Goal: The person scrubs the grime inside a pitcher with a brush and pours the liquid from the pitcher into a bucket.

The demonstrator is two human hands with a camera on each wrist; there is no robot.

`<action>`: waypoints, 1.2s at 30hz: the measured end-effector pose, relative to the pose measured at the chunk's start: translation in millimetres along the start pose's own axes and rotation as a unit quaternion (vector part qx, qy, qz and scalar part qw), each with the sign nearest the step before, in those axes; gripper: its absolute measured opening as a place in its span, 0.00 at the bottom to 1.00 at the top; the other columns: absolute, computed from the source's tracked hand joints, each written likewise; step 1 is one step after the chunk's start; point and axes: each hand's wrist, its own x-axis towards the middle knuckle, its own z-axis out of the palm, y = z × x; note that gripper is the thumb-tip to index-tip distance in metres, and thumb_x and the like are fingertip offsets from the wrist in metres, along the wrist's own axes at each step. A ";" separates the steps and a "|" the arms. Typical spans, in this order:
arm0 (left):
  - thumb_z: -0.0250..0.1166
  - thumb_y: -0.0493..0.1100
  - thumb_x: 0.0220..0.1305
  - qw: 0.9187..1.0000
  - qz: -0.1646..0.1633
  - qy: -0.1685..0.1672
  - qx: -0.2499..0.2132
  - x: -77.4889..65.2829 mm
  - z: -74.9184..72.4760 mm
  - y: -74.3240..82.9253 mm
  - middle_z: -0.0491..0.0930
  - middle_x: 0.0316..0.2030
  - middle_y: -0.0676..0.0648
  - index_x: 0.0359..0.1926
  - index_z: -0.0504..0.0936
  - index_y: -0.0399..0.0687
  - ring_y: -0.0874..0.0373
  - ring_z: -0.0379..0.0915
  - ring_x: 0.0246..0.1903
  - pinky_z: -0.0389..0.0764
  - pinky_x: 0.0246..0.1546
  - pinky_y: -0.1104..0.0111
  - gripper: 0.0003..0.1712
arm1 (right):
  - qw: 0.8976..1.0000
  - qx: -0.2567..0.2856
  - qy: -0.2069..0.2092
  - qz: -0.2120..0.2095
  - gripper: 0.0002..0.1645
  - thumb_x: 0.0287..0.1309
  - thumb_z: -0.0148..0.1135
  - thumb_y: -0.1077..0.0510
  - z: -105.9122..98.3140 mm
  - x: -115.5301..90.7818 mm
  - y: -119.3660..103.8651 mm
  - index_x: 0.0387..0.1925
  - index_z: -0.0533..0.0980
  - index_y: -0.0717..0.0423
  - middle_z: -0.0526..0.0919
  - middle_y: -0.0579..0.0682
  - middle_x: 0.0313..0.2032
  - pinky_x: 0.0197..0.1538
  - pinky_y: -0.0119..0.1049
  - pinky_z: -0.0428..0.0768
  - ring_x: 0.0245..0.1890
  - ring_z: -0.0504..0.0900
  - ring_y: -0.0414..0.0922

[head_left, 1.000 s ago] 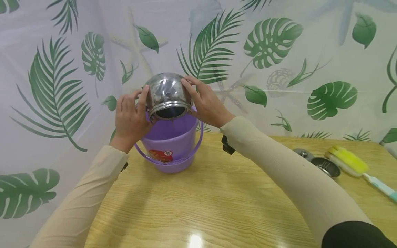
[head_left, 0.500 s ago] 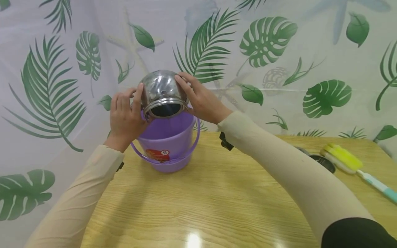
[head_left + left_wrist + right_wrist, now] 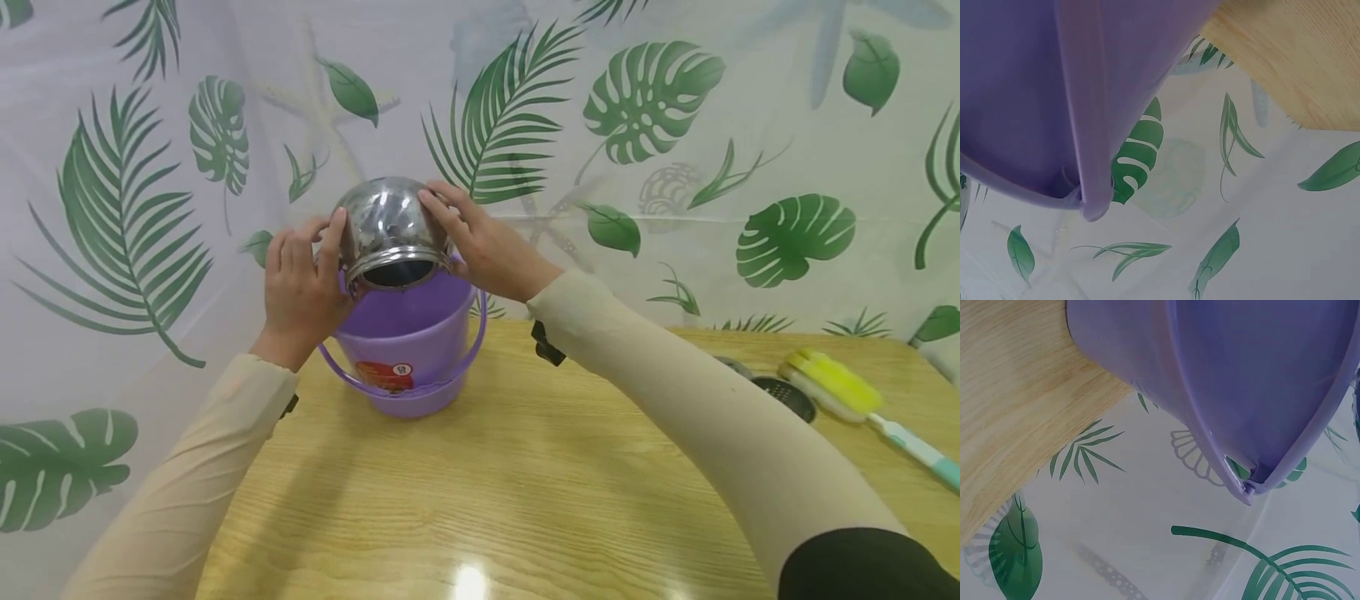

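A shiny steel pot with a round body is held over a purple bucket, its open mouth tipped down. My left hand grips the pot's left side, fingers up along the body. On the opposite side my right hand holds it, fingertips laid on the upper curve. Both thumbs are mostly hidden by the pot's rim. The bucket stands on the wooden table with its handle hanging to the front. In the left wrist view the bucket's inner wall shows; the right wrist view has its outer side.
At the right lies a cleaning brush with a yellow head and a white and teal handle. Beside it are a dark perforated strainer piece and a grey round piece, both partly behind my right sleeve. A leaf-patterned curtain hangs behind the table.
The pot rocks slightly in both hands, its mouth now tipped a little further down than half a second ago. The view shifts slightly; the bucket stays put.
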 end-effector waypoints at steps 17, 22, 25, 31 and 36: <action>0.73 0.48 0.42 1.000 0.006 0.001 0.000 -5.7 3.3 0.5 0.70 0.48 0.36 0.63 0.61 0.43 0.44 0.71 0.41 0.70 0.51 0.52 0.48 | 0.999 -0.027 0.018 -0.010 0.44 0.41 0.61 0.75 2.0 -1.5 -3.8 0.63 0.57 0.69 0.62 0.68 0.62 0.55 0.40 0.77 0.59 0.72 0.58; 0.73 0.50 0.42 1.000 0.003 0.010 -0.002 -5.8 5.2 1.6 0.71 0.48 0.37 0.63 0.62 0.43 0.44 0.71 0.41 0.71 0.51 0.52 0.47 | 0.999 -0.035 0.023 -0.018 0.45 0.39 0.61 0.75 1.9 -1.9 -2.7 0.63 0.57 0.69 0.63 0.68 0.62 0.56 0.41 0.76 0.58 0.73 0.58; 0.74 0.49 0.41 1.000 0.005 0.016 0.000 -5.7 5.6 0.9 0.71 0.47 0.36 0.63 0.63 0.43 0.43 0.71 0.40 0.71 0.51 0.52 0.47 | 0.999 -0.039 0.030 -0.023 0.45 0.38 0.61 0.76 2.3 -1.8 -2.7 0.63 0.56 0.68 0.63 0.68 0.61 0.54 0.41 0.77 0.57 0.74 0.58; 0.73 0.48 0.42 1.000 0.004 0.028 0.001 -7.4 5.4 0.9 0.72 0.47 0.37 0.62 0.64 0.44 0.44 0.72 0.40 0.71 0.51 0.52 0.45 | 0.998 -0.049 0.039 -0.030 0.45 0.37 0.59 0.76 6.0 -2.2 -2.6 0.62 0.55 0.66 0.62 0.68 0.61 0.46 0.39 0.79 0.51 0.77 0.57; 0.72 0.47 0.43 1.000 0.011 0.021 0.006 -8.9 4.2 -0.3 0.71 0.48 0.37 0.62 0.64 0.43 0.44 0.72 0.41 0.71 0.52 0.52 0.44 | 0.996 -0.060 0.050 -0.039 0.46 0.36 0.59 0.76 11.1 -3.0 -1.2 0.61 0.55 0.66 0.63 0.68 0.60 0.45 0.39 0.79 0.48 0.78 0.56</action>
